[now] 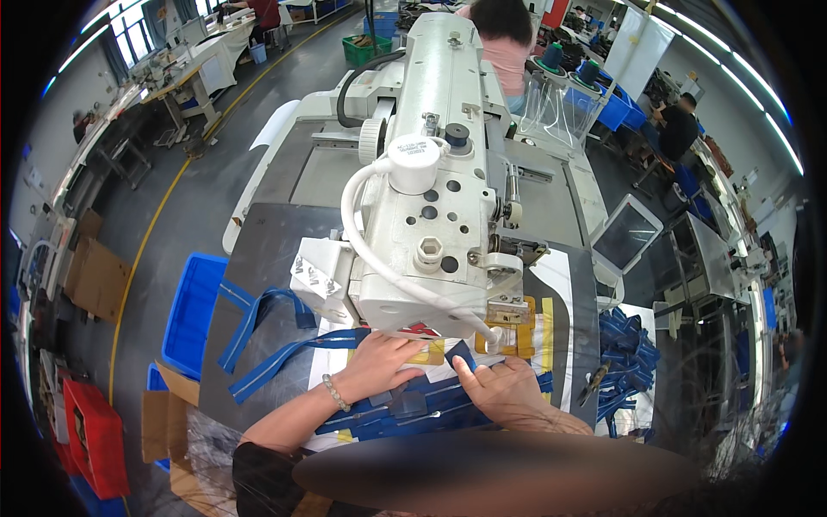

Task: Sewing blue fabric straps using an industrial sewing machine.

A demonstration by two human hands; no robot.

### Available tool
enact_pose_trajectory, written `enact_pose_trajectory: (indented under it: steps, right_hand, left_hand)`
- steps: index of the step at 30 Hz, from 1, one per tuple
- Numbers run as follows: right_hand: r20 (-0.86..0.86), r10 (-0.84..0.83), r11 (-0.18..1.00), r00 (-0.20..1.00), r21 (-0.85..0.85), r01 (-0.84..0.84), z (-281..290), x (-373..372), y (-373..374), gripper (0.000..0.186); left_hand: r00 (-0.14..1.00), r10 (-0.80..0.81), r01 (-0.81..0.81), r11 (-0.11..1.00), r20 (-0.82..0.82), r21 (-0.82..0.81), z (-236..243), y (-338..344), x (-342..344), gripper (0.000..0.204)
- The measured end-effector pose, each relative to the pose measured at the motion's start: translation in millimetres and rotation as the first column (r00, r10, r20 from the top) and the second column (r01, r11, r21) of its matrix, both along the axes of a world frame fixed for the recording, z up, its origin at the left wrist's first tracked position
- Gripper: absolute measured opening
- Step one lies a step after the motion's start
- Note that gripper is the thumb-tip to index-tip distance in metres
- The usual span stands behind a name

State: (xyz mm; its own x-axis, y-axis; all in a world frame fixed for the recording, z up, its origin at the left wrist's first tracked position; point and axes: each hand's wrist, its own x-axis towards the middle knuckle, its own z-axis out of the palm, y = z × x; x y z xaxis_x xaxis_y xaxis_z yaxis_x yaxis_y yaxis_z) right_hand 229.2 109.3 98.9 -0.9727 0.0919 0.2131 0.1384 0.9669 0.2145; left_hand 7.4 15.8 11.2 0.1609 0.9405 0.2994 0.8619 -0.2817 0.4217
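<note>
Toward the near edge of the grey table [280, 231], the left hand [379, 365] lies before the white sewing machine [413, 297]; the right hand [508, 394] touches a navy patch [461, 352]. Blue straps [293, 351] extend leftward.

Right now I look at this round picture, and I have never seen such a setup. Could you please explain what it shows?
This single picture comes from a head-worn camera looking down; its fisheye lens bends straight edges. The large white machine looks like an industrial sewing machine. The wearer's bare left hand lies near the machine's front, and the right hand touches a small dark blue piece there. Whether either hand grips anything, I cannot tell. Blue strips lie on the grey work surface at the left, and a blue heap sits at the right.
</note>
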Motion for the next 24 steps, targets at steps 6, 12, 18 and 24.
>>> enact_pose_trajectory:
  steps: [6, 12, 18, 24]
  right_hand:
    - [-0.127, 0.074, 0.997, 0.989, 0.035, -0.07, 11.1, 1.5, -6.2, 0.036]
    - [-0.075, 0.397, 0.673, 0.915, -0.654, -0.346, 6.6, 4.8, -24.3, 0.052]
    - [-0.21, 0.58, -0.031, 0.787, -0.971, -0.236, -24.0, -8.8, -42.7, 0.068]
    - [-0.06, 0.744, 0.077, 0.666, -0.982, -0.174, -32.1, -17.2, -32.0, 0.068]
  left_hand:
    - [0.999, 0.038, -0.038, 0.998, 0.001, -0.056, -0.4, -4.4, 0.7, 0.045]
    - [0.619, -0.256, 0.522, 0.841, 0.742, -0.145, 32.7, -18.2, -12.5, 0.059]
    - [-0.147, 0.264, 0.553, 0.821, 0.953, -0.142, 46.3, -27.0, -20.7, 0.04]
    - [0.49, 0.207, 0.38, 0.824, 0.847, -0.421, 29.7, -40.4, -72.3, 0.022]
